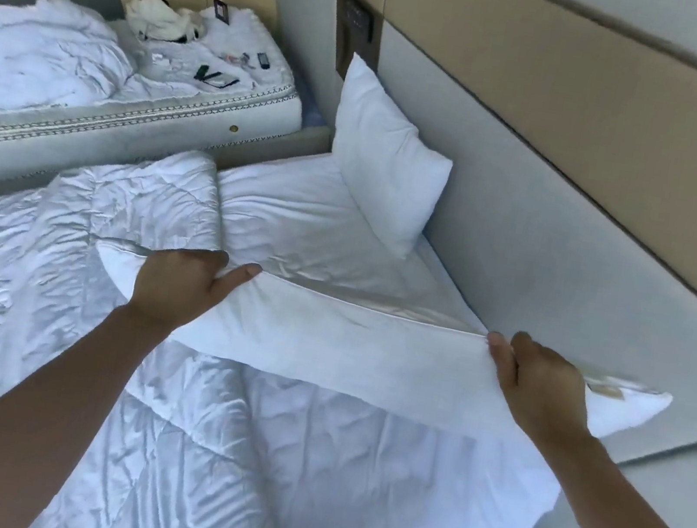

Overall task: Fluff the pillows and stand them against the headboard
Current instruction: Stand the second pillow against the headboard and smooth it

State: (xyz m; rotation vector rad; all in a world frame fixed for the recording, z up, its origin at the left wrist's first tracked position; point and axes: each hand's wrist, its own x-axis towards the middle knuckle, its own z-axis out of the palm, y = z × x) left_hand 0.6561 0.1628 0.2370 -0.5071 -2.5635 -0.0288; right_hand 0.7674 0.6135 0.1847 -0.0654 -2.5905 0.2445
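While the far pillow (389, 151) stood against the headboard (530, 201) | left hand (172, 281), right hand (542, 385): each gripped the near pillow (347, 346) | above the quilt (217, 448)

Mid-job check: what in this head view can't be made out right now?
Fingers of the left hand and right hand: head view, mostly behind the held pillow.
Held pillow's far face: head view, turned away.
Small items on the far bed: head view, too small, blurred.
Wall panel buttons: head view, dark, blurred.
Quilt: cut off by the left and bottom edges.
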